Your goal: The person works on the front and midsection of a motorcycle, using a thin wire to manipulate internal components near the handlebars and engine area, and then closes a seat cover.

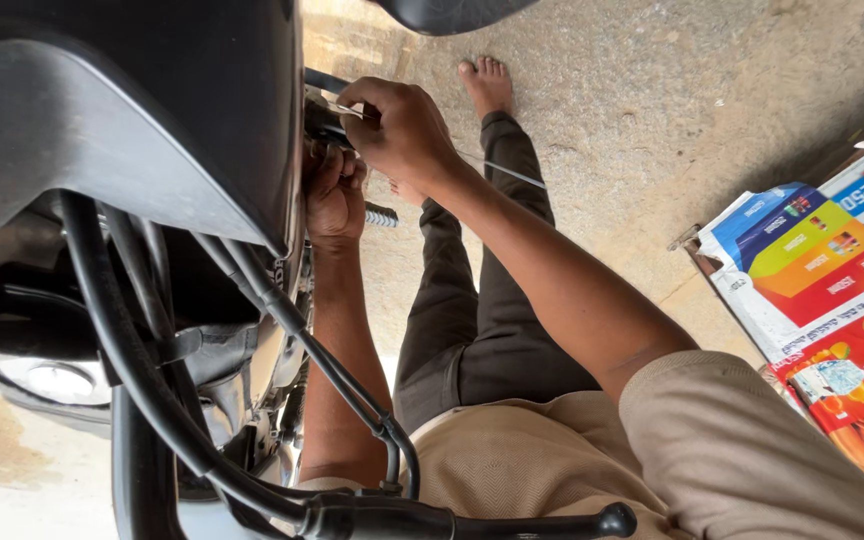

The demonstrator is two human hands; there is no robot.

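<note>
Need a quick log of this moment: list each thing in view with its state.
Right hand: closed, pinching a thin wire.
Left hand: curled around a part by the engine, partly hidden.
Motorcycle: stationary.
Brake lever: untouched.
Cardboard box: lying flat on the ground.

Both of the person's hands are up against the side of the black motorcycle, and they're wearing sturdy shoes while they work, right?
Not quite. The head view shows the person's foot bare on the concrete floor, with no shoes. The rest holds: the left hand and right hand are both against the side of the black motorcycle.
</note>
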